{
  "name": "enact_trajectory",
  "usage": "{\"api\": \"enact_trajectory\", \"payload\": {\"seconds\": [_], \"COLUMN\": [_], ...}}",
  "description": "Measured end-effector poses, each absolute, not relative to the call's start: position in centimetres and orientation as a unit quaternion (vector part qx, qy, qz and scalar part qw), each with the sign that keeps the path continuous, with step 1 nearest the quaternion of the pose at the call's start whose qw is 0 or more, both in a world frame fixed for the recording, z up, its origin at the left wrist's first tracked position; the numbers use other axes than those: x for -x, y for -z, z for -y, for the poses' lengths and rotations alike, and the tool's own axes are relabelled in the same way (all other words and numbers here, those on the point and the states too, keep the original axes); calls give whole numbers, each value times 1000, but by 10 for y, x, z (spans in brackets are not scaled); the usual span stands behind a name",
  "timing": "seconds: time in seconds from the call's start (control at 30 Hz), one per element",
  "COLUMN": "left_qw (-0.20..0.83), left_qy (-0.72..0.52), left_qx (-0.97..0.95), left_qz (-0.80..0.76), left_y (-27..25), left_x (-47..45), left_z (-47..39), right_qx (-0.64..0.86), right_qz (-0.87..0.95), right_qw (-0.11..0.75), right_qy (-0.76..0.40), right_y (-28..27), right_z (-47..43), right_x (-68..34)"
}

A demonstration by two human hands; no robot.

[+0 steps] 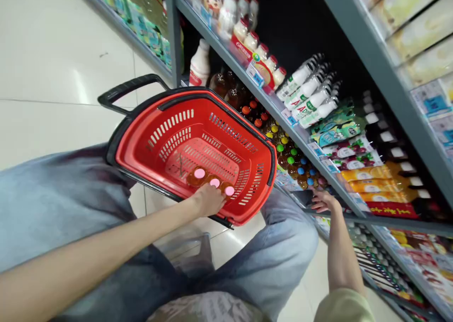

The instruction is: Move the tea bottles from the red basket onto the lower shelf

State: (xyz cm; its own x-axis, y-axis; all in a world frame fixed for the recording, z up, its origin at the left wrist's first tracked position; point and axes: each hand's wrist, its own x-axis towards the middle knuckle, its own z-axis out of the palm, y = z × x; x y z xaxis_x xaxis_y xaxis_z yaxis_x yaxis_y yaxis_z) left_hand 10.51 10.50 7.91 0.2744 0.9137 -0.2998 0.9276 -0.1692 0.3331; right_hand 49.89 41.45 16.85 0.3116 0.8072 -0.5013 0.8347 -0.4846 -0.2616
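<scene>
A red shopping basket (152,128) with black rim and handle stands between my knees. My left hand (211,199) reaches over its near side, closed round small brown bottles with pink caps (214,182) inside it. Some of its fingers are hidden by the bottles. To the right, my right hand (323,201) is at the lower shelf with its fingers apart, holding nothing. Beside it stand rows of brown bottles with blue caps (300,170), green caps (290,160), yellow caps (274,129) and orange-red caps (246,110).
The grey shelf rack (283,124) runs diagonally along the right. On the shelf above lie white bottles (306,93), orange juice packs (371,185) and red-capped drinks (262,53). Green-labelled bottles (141,20) stand at upper left. Pale floor tiles (53,53) lie left of the basket.
</scene>
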Motion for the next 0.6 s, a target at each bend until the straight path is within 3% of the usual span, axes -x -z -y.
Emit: {"api": "enact_trajectory", "payload": {"seconds": [0.1, 0.27, 0.37, 0.47, 0.53, 0.6], "left_qw": [228, 226, 236, 246, 251, 258], "left_qy": [14, 8, 21, 40, 48, 55], "left_qx": [-761, -754, -752, -748, -747, -748], "left_qz": [-607, -617, -615, -615, -614, -609], "left_y": [-82, -87, -92, -98, -101, -103], "left_x": [-108, -111, -113, -114, -115, -116], "left_z": [-105, -105, -104, -105, -105, -105], "right_qx": [-763, -506, -371, -301, -277, -273], "right_qz": [-565, -782, -863, -854, -833, -830], "right_qw": [129, 165, 242, 420, 478, 482], "right_qy": [287, 324, 243, 63, 36, 67], "right_y": [-203, -218, -174, -112, -78, -55], "right_z": [-387, -323, -285, -252, -238, -232], "right_x": [-439, -295, -218, -177, -170, -170]}}
